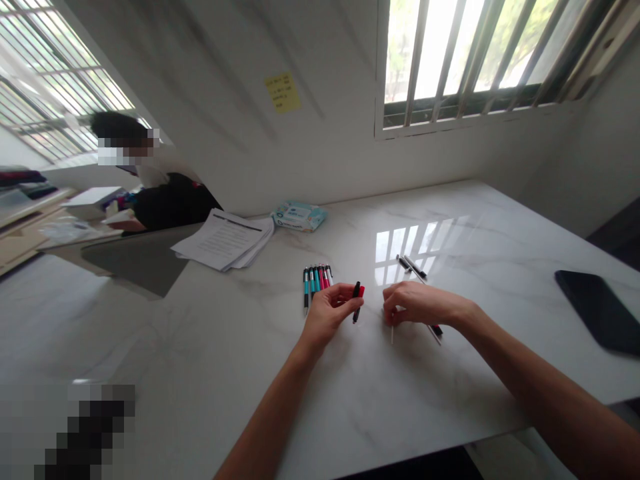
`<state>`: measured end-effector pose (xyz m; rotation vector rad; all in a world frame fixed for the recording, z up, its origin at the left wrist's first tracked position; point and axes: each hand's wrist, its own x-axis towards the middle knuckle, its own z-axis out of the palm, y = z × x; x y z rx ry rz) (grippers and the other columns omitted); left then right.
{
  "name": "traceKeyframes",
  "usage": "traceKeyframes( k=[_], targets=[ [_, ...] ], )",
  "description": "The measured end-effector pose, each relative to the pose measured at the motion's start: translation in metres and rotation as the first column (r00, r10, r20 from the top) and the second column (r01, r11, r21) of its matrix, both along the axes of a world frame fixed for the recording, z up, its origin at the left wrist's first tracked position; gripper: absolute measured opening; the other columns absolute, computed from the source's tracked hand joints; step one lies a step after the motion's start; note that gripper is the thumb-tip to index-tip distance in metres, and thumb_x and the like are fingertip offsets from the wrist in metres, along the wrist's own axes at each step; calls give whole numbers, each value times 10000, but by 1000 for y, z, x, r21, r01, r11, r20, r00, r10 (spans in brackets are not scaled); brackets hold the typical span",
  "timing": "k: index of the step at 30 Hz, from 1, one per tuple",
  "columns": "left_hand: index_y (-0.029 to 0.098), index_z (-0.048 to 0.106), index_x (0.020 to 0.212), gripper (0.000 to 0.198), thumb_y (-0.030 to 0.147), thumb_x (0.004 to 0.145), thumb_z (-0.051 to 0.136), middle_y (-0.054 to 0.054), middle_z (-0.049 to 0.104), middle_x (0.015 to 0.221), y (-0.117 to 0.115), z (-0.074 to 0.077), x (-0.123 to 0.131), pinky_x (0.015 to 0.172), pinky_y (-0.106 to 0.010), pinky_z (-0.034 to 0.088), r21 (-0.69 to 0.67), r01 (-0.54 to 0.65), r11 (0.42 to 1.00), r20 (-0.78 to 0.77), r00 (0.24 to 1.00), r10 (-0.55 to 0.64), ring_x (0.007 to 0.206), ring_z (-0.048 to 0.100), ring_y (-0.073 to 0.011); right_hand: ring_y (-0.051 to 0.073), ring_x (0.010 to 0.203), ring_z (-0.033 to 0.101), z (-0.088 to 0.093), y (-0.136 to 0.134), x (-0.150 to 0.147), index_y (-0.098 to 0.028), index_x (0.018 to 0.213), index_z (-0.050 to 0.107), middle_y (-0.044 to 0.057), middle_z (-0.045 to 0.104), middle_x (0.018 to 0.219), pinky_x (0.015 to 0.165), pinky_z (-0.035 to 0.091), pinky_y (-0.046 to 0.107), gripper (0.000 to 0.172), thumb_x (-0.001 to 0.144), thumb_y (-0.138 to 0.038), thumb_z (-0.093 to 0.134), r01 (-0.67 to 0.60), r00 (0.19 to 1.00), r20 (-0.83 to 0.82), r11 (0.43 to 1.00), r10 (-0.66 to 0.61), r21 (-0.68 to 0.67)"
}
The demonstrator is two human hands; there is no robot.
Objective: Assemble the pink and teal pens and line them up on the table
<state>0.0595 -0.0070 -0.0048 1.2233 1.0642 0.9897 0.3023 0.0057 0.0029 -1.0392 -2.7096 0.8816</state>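
Note:
My left hand (334,308) is closed, with a black pen part (356,313) and a small red piece (361,292) pinched between thumb and fingers. A row of pens (316,277) in blue, red and white with black ends lies just behind it, partly hidden by the fingers. My right hand (413,303) is bent down over the table, fingers pressed together around a thin white pen refill (392,335). Beyond that hand lie some slim black and silver pen parts (414,267). More thin pieces (437,331) stick out under its wrist.
A marbled white table (240,373) carries a packet of wipes (299,217) and printed papers (225,240) near the wall. At the right edge lies a black phone (600,310). Another person (165,193) sits beyond the partition at left. A yellow note (283,92) sticks to the wall.

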Motion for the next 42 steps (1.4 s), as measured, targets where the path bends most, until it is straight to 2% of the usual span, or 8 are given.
traceKeyframes(
  k=[5,15,21,26,31,34,37,42],
  targets=[
    [171,801,919,300,310,677,908,-58,785,882,1,-2,-1,780,-285,549,3,2,1000,-7,1000,-2,814,706,-185,199,942,647,-1,-1,1,-234,907,798,38,701,956,816,471,304,134,900,-132,711,-12,1000,14,997,12,74],
    [168,797,924,303,310,680,905,-55,779,868,2,-4,-1,754,-277,552,10,12,1000,-18,1000,-12,797,702,-179,199,891,653,2,-3,-4,-239,875,795,27,712,900,760,468,301,154,889,-111,711,-38,998,59,988,29,149],
    [171,801,935,322,328,673,903,-62,783,867,3,-5,-2,717,-281,557,27,-15,1000,-32,999,15,785,707,-190,183,924,658,17,-1,10,-232,979,734,41,727,1014,822,500,316,127,995,-284,619,87,973,-219,994,-72,61],
    [179,814,946,281,331,718,874,-73,792,889,2,-8,-2,733,-289,559,93,1,996,-95,995,8,803,712,-196,179,824,664,18,9,20,-213,1007,735,52,748,923,740,524,323,207,980,-384,623,412,735,-567,909,-372,-62],
    [197,823,939,233,327,748,854,-71,797,895,1,-10,0,757,-300,561,167,41,985,-180,984,-10,829,717,-207,181,865,695,10,13,15,-206,1157,774,90,788,999,739,550,325,338,909,-427,708,352,476,-698,844,-534,-406],
    [198,822,944,234,333,755,847,-72,794,893,0,-9,1,752,-304,562,173,52,984,-197,980,-17,827,717,-209,208,949,724,5,10,4,-207,1160,780,104,792,1068,816,581,355,421,799,-419,823,283,417,-690,806,-591,-520],
    [196,821,952,248,340,753,849,-76,792,896,-1,-7,2,749,-309,564,166,61,984,-201,979,-26,827,715,-212,202,852,726,3,6,-9,-198,1048,799,78,798,951,782,596,357,402,735,-438,876,357,387,-691,790,-611,-498],
    [183,815,944,238,330,760,842,-76,787,892,-1,-8,3,744,-300,557,161,67,985,-200,979,-34,806,704,-201,143,726,664,1,1,-21,-179,945,736,42,744,811,691,544,284,301,898,-476,733,373,360,-755,826,-549,-423]
  ],
)
